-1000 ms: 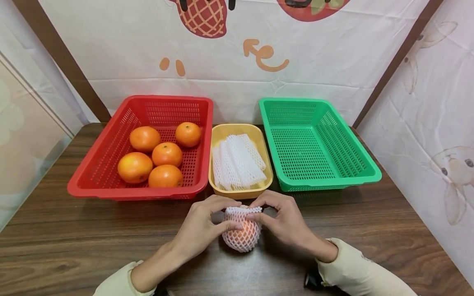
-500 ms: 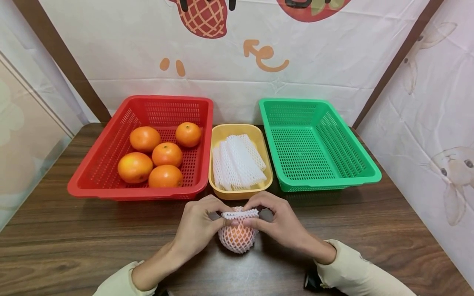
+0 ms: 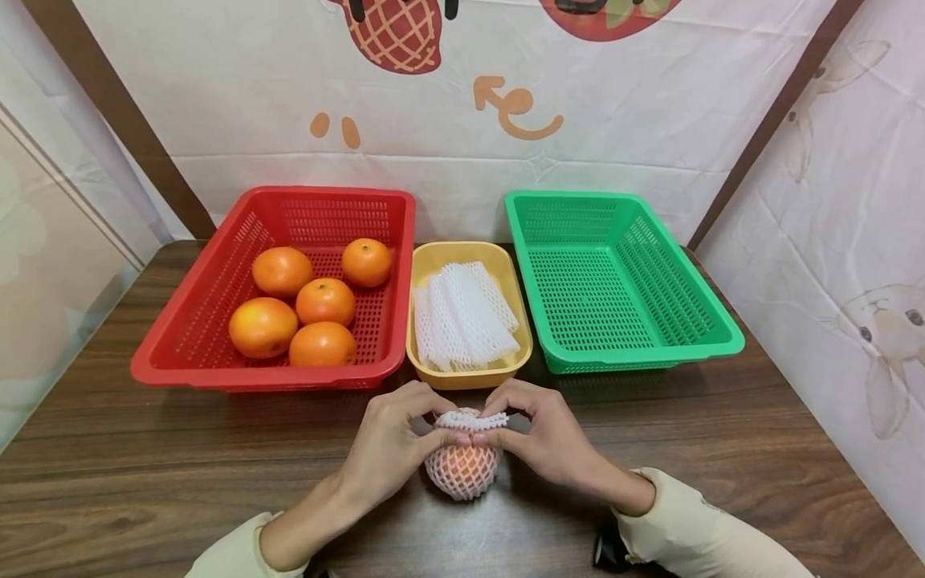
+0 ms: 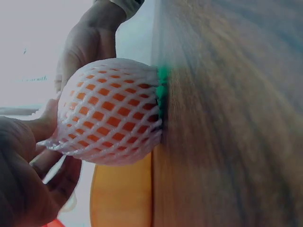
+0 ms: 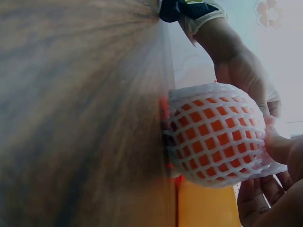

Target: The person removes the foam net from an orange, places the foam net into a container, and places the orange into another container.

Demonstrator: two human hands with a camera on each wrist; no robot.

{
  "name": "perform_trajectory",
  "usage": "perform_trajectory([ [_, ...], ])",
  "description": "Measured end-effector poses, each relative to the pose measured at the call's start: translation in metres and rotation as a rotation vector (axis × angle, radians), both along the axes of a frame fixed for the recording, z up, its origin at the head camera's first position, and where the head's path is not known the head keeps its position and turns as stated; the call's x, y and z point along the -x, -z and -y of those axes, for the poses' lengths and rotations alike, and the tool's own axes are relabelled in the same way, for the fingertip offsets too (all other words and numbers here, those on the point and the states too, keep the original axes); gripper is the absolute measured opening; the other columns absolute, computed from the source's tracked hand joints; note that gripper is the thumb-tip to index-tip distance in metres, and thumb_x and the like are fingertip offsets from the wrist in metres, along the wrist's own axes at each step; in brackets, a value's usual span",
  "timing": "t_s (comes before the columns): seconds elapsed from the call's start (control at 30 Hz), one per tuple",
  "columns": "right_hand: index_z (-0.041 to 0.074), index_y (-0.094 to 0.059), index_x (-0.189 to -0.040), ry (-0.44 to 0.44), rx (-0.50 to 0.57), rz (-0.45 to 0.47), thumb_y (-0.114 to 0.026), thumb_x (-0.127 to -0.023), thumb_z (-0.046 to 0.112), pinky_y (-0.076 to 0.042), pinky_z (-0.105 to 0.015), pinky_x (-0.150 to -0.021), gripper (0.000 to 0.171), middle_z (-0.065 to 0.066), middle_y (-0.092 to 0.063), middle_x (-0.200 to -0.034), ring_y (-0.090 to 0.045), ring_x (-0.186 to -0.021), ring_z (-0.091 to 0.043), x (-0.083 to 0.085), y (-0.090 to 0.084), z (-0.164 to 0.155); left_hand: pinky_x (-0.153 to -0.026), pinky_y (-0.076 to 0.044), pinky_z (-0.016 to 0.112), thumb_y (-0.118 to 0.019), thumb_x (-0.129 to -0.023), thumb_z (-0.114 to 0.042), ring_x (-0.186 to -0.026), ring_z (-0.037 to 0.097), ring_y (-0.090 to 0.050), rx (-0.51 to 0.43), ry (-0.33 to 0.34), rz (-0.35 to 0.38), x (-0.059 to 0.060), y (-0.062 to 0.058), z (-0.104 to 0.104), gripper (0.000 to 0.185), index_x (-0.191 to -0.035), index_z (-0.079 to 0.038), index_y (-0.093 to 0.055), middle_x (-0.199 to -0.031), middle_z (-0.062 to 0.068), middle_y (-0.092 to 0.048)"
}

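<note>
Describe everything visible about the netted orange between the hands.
The netted orange is a round orange fruit sheathed in a white foam mesh sleeve, orange skin showing through the diamond openings. It sits on the wooden table in front of the yellow tray. The sleeve's open end bunches on top, pinched there by the left hand and right hand.

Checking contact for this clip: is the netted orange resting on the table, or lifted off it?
Touching. The left wrist view shows the netted orange pressed against the table with no gap; the right wrist view agrees.
</note>
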State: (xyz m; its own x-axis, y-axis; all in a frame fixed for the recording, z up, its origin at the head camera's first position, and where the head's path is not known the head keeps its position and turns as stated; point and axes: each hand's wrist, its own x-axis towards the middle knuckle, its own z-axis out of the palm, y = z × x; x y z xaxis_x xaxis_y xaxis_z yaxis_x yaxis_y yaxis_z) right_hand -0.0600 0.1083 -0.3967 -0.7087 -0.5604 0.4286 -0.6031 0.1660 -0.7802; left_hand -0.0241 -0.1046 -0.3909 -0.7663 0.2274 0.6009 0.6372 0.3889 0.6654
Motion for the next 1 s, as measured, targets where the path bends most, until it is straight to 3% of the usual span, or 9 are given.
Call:
perform_trajectory([
  [0.1, 0.018, -0.067, -0.086, 0.011, -0.017, -0.039, -0.078, -0.078, 0.014, -0.053, -0.029, -0.076, 0.014, 0.006, -0.064, -0.089, -0.061, -0.086, -0.012, 0.0, 0.0, -0.001, -0.064, -0.053, 0.025, -0.085, -0.067, -0.023, -0.083, 0.008, -0.059, 0.038, 0.036, 0.095, 0.001, 0.0, 0.001, 0.026, -0.089, -0.016, -0.073, -0.091, -0.009, -0.063],
  [0.2, 0.019, -0.066, -0.084, 0.03, -0.019, -0.081, -0.078, -0.08, 0.015, -0.052, -0.028, -0.074, 0.013, 0.007, -0.064, -0.088, -0.061, -0.085, -0.01, 0.001, -0.002, -0.002, -0.076, -0.052, 0.026, -0.085, -0.068, -0.027, -0.091, 0.009, -0.06, 0.066, 0.078, 0.132, 0.001, -0.001, 0.001, 0.03, -0.094, -0.015, -0.073, -0.099, -0.008, -0.063],
  [0.33, 0.018, -0.066, -0.084, 0.022, 0.012, -0.159, -0.077, -0.08, 0.012, -0.051, -0.027, -0.073, 0.013, 0.006, -0.064, -0.086, -0.061, -0.084, -0.01, 0.002, -0.004, -0.003, -0.08, -0.05, 0.027, -0.084, -0.071, -0.024, -0.093, 0.008, -0.06, 0.063, 0.109, 0.122, 0.001, -0.002, 0.002, 0.03, -0.098, -0.015, -0.074, -0.099, -0.011, -0.064],
  [0.53, 0.013, -0.066, -0.088, -0.043, 0.043, -0.232, -0.078, -0.077, 0.004, -0.051, -0.026, -0.075, 0.018, 0.002, -0.065, -0.088, -0.061, -0.084, -0.012, 0.003, -0.001, -0.001, -0.072, -0.051, 0.025, -0.084, -0.07, -0.014, -0.083, 0.007, -0.06, 0.012, 0.115, 0.049, 0.001, -0.001, 0.002, 0.02, -0.087, -0.014, -0.073, -0.087, -0.01, -0.064],
  [0.63, 0.013, -0.067, -0.091, -0.056, 0.043, -0.18, -0.079, -0.076, 0.004, -0.052, -0.027, -0.074, 0.021, 0.001, -0.065, -0.091, -0.061, -0.086, -0.013, 0.003, 0.001, -0.001, -0.069, -0.05, 0.022, -0.083, -0.07, -0.003, -0.079, 0.007, -0.058, -0.012, 0.087, -0.006, 0.001, -0.001, 0.001, 0.018, -0.08, -0.014, -0.073, -0.081, -0.01, -0.064],
  [0.83, 0.016, -0.067, -0.106, -0.051, -0.019, 0.032, -0.079, -0.078, 0.013, -0.049, -0.032, -0.087, 0.03, 0.004, -0.063, -0.106, -0.058, -0.101, -0.015, 0.001, -0.002, -0.001, -0.063, -0.047, 0.02, -0.077, -0.066, 0.01, -0.073, 0.008, -0.057, -0.049, 0.035, -0.111, 0.002, -0.001, 0.001, 0.026, -0.077, -0.012, -0.072, -0.075, -0.008, -0.064],
  [0.93, 0.019, -0.069, -0.103, -0.044, -0.025, 0.072, -0.079, -0.079, 0.019, -0.049, -0.031, -0.087, 0.027, 0.007, -0.064, -0.104, -0.059, -0.099, -0.014, 0.0, -0.003, 0.0, -0.062, -0.047, 0.019, -0.072, -0.065, 0.014, -0.072, 0.01, -0.058, -0.069, 0.045, -0.131, 0.002, -0.001, 0.001, 0.029, -0.077, -0.012, -0.07, -0.075, -0.006, -0.064],
  [1.0, 0.017, -0.07, -0.095, -0.04, -0.005, 0.074, -0.08, -0.077, 0.013, -0.051, -0.031, -0.082, 0.021, 0.005, -0.065, -0.096, -0.061, -0.092, -0.014, -0.004, -0.011, 0.002, -0.063, -0.046, 0.018, -0.068, -0.063, 0.016, -0.072, 0.01, -0.057, -0.078, 0.061, -0.133, 0.001, -0.001, 0.001, 0.031, -0.075, -0.012, -0.069, -0.075, -0.006, -0.063],
])
